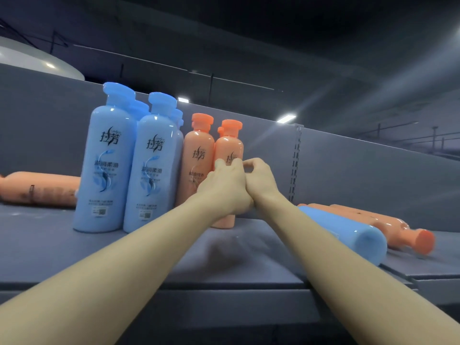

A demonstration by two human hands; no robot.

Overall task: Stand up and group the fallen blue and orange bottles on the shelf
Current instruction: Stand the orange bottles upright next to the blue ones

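Note:
Blue bottles stand in a group on the grey shelf [149, 260]; the two front ones are a left one [107, 160] and a right one [154, 165], with more caps behind them. Two orange bottles stand to their right, one behind [198, 155] and one in front [227, 145]. My left hand [224, 188] wraps the front orange bottle's lower body. My right hand [260, 179] presses against my left hand, thumb and forefinger curled into a ring just beside that bottle, with nothing in it. Fallen bottles: an orange one [39, 189] at the left, a blue one [348, 232] at the right, and orange ones [393, 227] behind it.
The grey back panel [361, 175] of the shelf rises behind the bottles, with a slotted upright [295, 160] right of my hands. The shelf's front edge [224, 287] runs under my forearms. The right shelf section [435, 270] sits slightly lower.

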